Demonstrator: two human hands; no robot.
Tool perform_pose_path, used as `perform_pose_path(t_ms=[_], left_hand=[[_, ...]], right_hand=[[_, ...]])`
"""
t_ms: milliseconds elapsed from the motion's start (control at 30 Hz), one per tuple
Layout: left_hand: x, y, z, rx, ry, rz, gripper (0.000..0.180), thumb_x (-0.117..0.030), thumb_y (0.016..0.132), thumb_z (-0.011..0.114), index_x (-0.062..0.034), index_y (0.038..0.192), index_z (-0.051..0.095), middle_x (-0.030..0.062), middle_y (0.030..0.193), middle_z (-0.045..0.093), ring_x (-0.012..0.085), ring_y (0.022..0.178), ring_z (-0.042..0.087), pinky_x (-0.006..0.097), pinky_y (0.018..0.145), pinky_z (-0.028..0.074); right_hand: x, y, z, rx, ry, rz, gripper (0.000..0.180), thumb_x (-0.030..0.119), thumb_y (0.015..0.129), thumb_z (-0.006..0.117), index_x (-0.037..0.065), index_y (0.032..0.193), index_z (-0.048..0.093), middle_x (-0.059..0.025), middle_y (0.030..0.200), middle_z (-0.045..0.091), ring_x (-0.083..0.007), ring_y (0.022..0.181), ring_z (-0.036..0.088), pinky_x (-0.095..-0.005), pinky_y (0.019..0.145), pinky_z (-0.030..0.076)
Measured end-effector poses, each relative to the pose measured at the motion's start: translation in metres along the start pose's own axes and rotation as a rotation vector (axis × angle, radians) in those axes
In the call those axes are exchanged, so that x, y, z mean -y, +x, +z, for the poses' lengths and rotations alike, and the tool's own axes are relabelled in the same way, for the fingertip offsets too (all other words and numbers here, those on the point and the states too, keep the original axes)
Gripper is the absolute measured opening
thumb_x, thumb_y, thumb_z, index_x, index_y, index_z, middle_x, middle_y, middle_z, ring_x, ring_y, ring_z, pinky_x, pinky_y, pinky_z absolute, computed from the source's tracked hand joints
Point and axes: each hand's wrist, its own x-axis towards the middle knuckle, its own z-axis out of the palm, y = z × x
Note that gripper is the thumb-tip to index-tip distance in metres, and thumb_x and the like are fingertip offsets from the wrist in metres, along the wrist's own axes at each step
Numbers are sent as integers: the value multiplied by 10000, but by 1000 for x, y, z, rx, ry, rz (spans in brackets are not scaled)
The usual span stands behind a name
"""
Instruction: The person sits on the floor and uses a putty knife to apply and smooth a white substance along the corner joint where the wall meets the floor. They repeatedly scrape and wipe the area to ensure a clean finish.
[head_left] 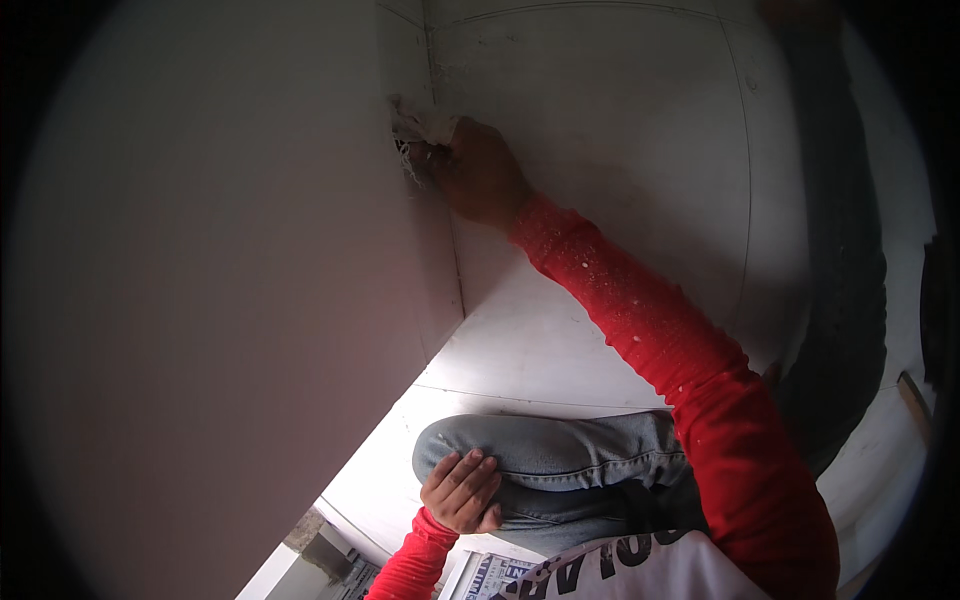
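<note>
My right hand (pixel 485 172) reaches far forward, closed around a pale, frayed rag (pixel 428 122) with loose threads hanging from it. The rag presses against the edge of a large white panel (pixel 200 300), close to where it meets the tiled floor. Shadow hides the tips of those fingers. My left hand (pixel 462 490) lies on my bent knee (pixel 455 445), fingers stretched over the jeans and holding nothing.
The big panel fills the left side. Pale floor tiles (pixel 610 130) with dark joints spread beneath me. At the lower left are a printed blue-and-white package (pixel 492 575) and a grey-brown block-like thing (pixel 325 552). A brown strip (pixel 912 405) lies at the far right.
</note>
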Motion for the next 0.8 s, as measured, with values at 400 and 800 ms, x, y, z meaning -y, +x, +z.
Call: perform_pose_path(t_ms=[400, 800], left_hand=[[-1, 5, -5, 32, 8, 6, 312, -332, 837, 548, -88, 903, 733, 106, 1045, 750, 275, 1086, 698, 438, 992, 497], [2, 6, -1, 12, -3, 38, 308, -316, 821, 548, -86, 894, 740, 113, 1039, 753, 277, 1086, 700, 422, 1013, 489]], right_hand=[[-6, 36, -6, -84, -159, 56, 399, 315, 968, 619, -54, 1117, 646, -221, 1078, 685, -325, 965, 676, -384, 831, 525], [19, 84, -29, -91, -225, 309, 342, 290, 947, 637, 48, 1188, 660, -163, 1042, 712, -350, 959, 676, -396, 845, 523]])
